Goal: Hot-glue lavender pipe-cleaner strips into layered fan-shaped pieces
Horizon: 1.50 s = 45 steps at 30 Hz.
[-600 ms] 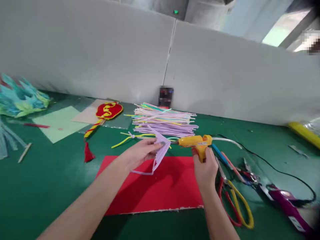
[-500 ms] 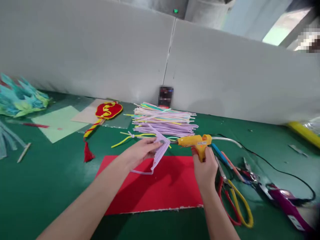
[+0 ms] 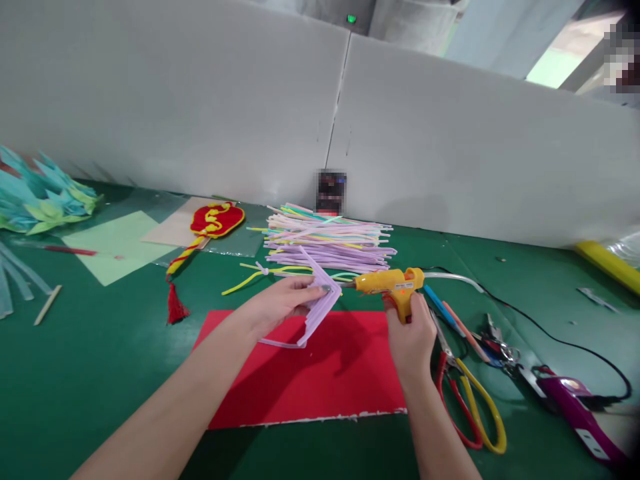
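Pinched between the fingers of my left hand [image 3: 283, 303] is a folded piece of lilac pipe cleaners [image 3: 324, 308], bent to a point on its right side. A loose lilac end trails below it to the left. My right hand [image 3: 411, 337] is wrapped round the handle of a yellow hot glue gun [image 3: 387, 281]. The gun's nozzle points left, at or very close to the tip of the lilac piece; whether they touch I cannot tell. Under both hands lies a red sheet [image 3: 320, 373]. Behind them is a pile of pastel pipe cleaners [image 3: 330, 240].
On the right lie scissors [image 3: 470, 400] with red and yellow handles, pliers [image 3: 500, 343] and a purple power strip [image 3: 575, 407] with a black cord. To the left are a red-and-yellow fan ornament [image 3: 217, 221] with a tassel, and a pale green sheet [image 3: 117, 247]. A grey partition [image 3: 200, 100] rises behind.
The lilac piece has turned slightly in my left hand, and its trailing end has shifted a little left. My right hand and the glue gun have stayed almost in place.
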Available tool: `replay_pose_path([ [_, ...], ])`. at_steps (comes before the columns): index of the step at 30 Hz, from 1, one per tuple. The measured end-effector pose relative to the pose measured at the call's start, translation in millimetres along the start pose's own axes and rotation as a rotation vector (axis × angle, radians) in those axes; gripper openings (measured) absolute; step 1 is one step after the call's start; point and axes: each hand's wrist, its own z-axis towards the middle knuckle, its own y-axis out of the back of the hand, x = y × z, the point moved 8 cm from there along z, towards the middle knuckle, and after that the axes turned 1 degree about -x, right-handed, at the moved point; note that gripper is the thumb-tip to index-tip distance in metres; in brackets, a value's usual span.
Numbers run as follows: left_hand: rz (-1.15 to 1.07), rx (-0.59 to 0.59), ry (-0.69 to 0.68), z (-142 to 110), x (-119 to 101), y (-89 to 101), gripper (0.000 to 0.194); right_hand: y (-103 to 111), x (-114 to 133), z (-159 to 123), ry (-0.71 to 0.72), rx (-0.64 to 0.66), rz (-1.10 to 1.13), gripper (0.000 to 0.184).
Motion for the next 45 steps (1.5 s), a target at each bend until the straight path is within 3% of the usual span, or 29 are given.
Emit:
replay_pose_path([
  [11, 0.101, 0.039, -0.016, -3, -5, -1.0, 0.021, 1, -1, -1, 0.005, -0.018, 0.020, 0.019],
  [22, 0.339, 0.034, -0.102, -8, -17, -1.5, 0.024, 2, 3, -3, 0.018, -0.032, 0.065, 0.015],
  [37, 0.404, -0.008, -0.090, -11, -19, 8.1, 0.026, 4, 8, -2, 0.029, -0.034, 0.069, 0.015],
  [45, 0.435, 0.026, -0.107, -9, -17, 8.3, 0.026, -1, -2, -4, -0.141, -0.013, 0.143, 0.035],
])
